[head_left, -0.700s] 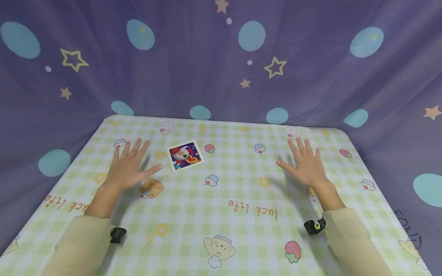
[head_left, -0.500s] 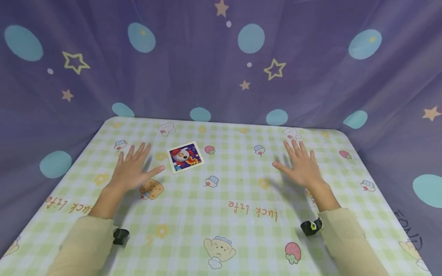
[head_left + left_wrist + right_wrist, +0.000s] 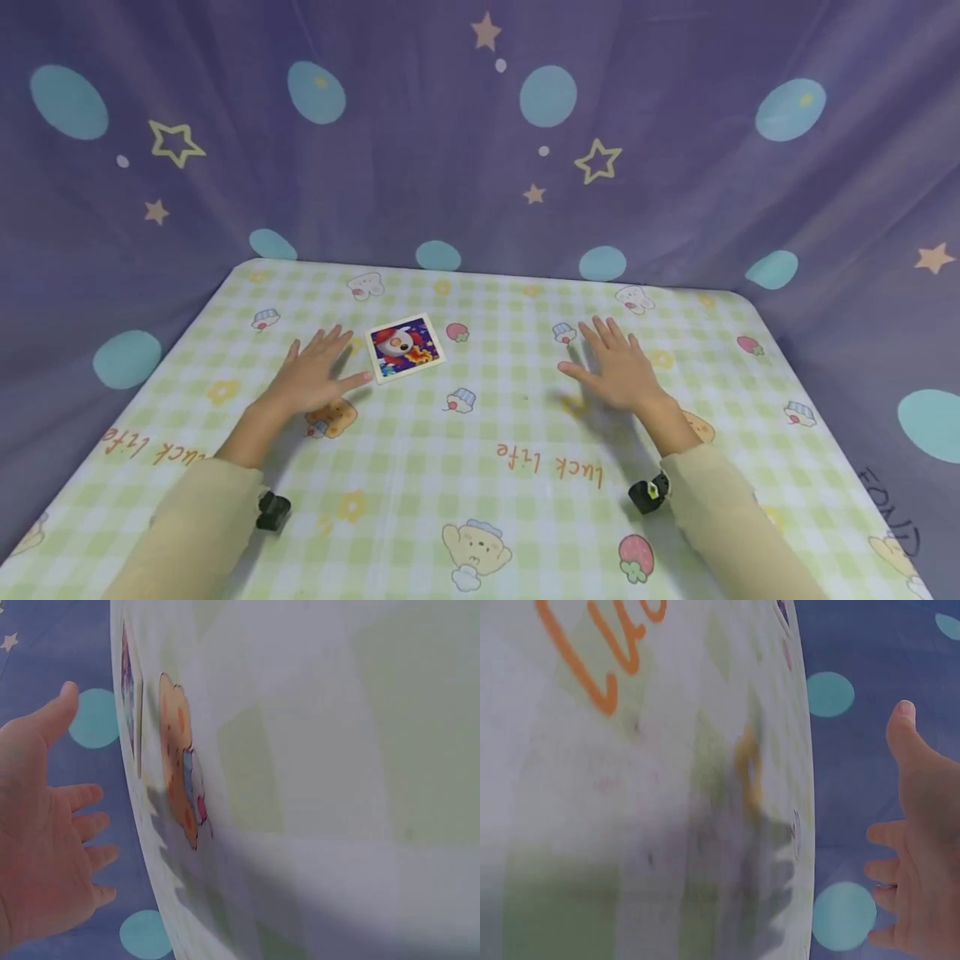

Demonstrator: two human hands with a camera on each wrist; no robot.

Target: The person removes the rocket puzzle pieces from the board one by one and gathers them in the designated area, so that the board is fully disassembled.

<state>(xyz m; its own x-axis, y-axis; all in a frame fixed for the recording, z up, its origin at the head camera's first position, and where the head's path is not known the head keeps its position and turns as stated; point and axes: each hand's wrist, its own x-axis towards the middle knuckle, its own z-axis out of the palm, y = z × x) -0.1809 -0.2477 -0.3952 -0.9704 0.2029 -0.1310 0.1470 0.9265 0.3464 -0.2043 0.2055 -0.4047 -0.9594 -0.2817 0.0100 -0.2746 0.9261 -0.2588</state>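
A square picture board [image 3: 406, 347] with a cream border lies on the table, showing a cartoon figure in red, white and blue. My left hand [image 3: 311, 375] hovers just left of it, fingers straight and thumb spread toward its near left corner. Whether the thumb tip touches the board cannot be told. In the left wrist view, the same board [image 3: 132, 697] appears edge-on beyond the hand [image 3: 45, 840]. To the right, my right hand [image 3: 618, 367] is held above the tablecloth with straight fingers and holds nothing. Its palm [image 3: 937, 855] shows in the right wrist view.
A green-and-white checked cloth [image 3: 480, 450] printed with cartoon animals, cupcakes and lettering covers the table. Behind and beside it hangs a purple curtain [image 3: 420, 167] with stars and dots. Small black wrist devices, one [image 3: 273, 510] left and one [image 3: 648, 493] right, sit at the sleeves.
Both hands have moved inward and slightly nearer the body, the right one farther. The left thumb has come closer to the board. The head view has tilted up slightly.
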